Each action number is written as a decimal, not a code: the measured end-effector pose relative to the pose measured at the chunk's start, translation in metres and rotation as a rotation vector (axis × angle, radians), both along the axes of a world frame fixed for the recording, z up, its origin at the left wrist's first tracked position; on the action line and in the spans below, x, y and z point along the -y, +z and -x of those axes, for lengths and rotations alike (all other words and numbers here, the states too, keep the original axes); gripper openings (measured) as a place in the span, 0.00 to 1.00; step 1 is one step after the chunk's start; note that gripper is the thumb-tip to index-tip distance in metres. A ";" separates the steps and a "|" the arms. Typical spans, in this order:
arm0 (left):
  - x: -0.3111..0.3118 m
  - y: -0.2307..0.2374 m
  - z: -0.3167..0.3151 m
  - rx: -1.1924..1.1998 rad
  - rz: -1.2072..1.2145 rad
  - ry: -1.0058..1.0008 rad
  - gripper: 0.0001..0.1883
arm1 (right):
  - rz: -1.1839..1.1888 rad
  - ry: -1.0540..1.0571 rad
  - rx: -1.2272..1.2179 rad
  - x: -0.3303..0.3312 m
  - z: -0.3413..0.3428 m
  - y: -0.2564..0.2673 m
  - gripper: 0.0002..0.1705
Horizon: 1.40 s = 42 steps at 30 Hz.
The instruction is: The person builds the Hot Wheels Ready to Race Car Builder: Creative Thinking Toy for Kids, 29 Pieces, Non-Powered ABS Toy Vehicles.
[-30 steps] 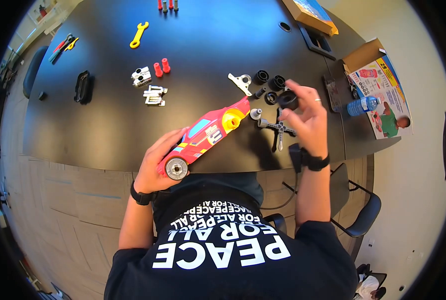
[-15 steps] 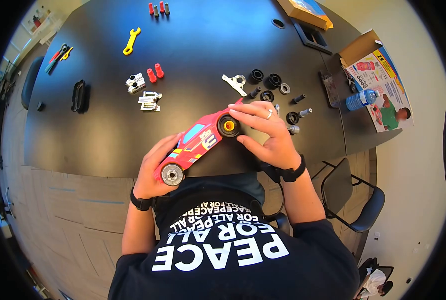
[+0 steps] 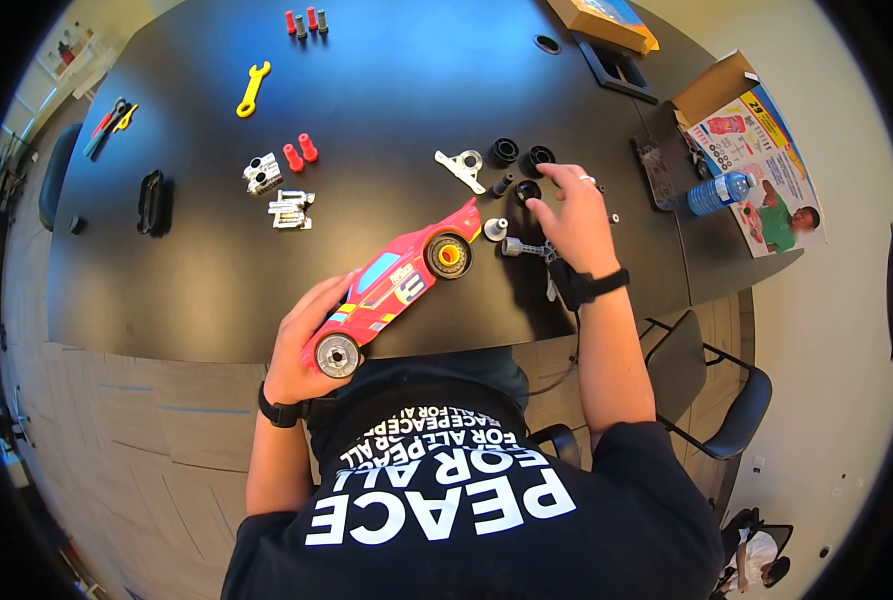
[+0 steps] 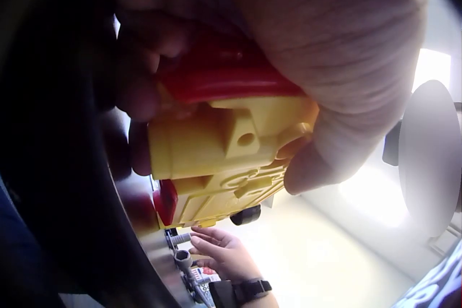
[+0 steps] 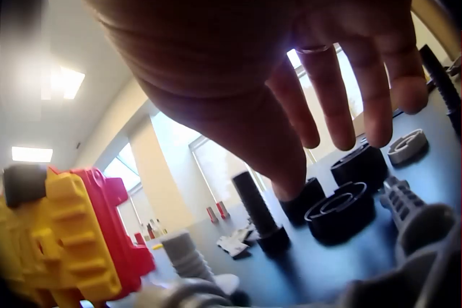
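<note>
My left hand (image 3: 302,325) grips one end of a red toy car (image 3: 392,275), by the end with a grey-hubbed wheel (image 3: 338,356). The car's yellow underside (image 4: 216,149) faces the left wrist camera. At its other end a black wheel (image 3: 435,270) sits in the arch, a yellow-and-red centre showing. My right hand (image 3: 579,225) is above the loose parts, fingers spread and holding nothing. Its fingertips hang close to a black ring (image 5: 339,214) and a black wheel part (image 3: 541,160). A black bolt (image 5: 256,210) stands nearby.
A grey cross-shaped wrench (image 3: 524,247) and grey bolt (image 3: 496,230) lie beside the car. Silver parts (image 3: 292,210), red bolts (image 3: 294,157) and a yellow wrench (image 3: 254,90) lie leftward. A water bottle (image 3: 719,193) and printed box (image 3: 767,170) are at right.
My right hand carried a black wheel from the parts to the car's bare arch, let go of it there, and moved back right over the loose parts. My left hand keeps holding the car.
</note>
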State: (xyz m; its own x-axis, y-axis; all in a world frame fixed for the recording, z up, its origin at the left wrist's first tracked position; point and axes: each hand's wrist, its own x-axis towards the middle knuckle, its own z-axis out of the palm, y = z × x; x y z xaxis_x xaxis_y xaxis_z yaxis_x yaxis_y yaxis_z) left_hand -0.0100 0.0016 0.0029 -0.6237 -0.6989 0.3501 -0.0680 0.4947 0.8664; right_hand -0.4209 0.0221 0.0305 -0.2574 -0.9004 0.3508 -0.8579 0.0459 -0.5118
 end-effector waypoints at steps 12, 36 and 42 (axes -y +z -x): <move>-0.002 0.000 -0.001 0.037 -0.027 0.022 0.44 | 0.219 0.090 0.449 0.005 -0.008 0.017 0.19; -0.001 0.000 0.000 0.001 -0.001 0.003 0.43 | -0.142 0.303 0.937 -0.027 -0.101 0.063 0.07; -0.001 0.003 0.001 0.010 0.002 0.014 0.44 | -0.063 0.311 0.912 -0.022 -0.107 0.047 0.06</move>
State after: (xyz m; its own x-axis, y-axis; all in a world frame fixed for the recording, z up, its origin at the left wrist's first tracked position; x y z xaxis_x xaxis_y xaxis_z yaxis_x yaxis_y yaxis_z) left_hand -0.0110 0.0026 0.0058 -0.6172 -0.7070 0.3453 -0.0842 0.4957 0.8644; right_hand -0.3137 0.0445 0.0780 -0.1540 -0.9846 0.0824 -0.1106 -0.0657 -0.9917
